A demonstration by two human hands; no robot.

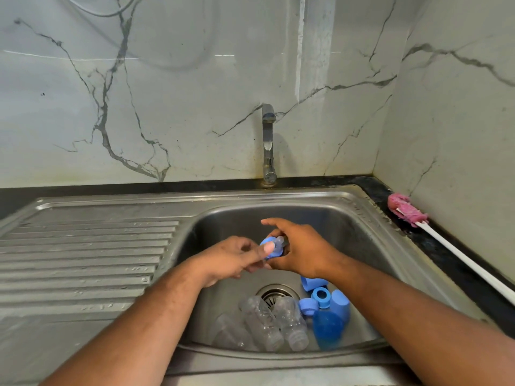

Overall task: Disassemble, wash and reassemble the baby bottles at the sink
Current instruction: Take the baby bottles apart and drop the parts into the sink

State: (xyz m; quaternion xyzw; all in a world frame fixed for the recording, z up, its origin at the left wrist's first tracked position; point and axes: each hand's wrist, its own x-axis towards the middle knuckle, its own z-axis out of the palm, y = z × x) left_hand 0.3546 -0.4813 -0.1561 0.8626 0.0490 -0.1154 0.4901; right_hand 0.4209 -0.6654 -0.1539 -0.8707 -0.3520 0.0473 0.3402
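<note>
Over the stainless steel sink basin point(348, 215), the right hand point(301, 249) curls round a blue plastic screw ring with clear soft teat point(274, 246), index finger straight, while the left hand point(234, 260) pinches its rim under the thumb. Ribbed clear plastic bottles point(264, 321) lie at 6 o'clock on the basin floor, smooth blue caps point(331, 313) at 5 o'clock, and a fluffy pink bottle brush point(407, 210) at 3 o'clock on the dark counter

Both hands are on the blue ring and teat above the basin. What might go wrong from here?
1. If the teat pops free of the blue ring held between the left hand and right hand, it may drop among the blue caps by the drain.
2. The clear bottles lie partly over the drain, so water might pool.
</note>
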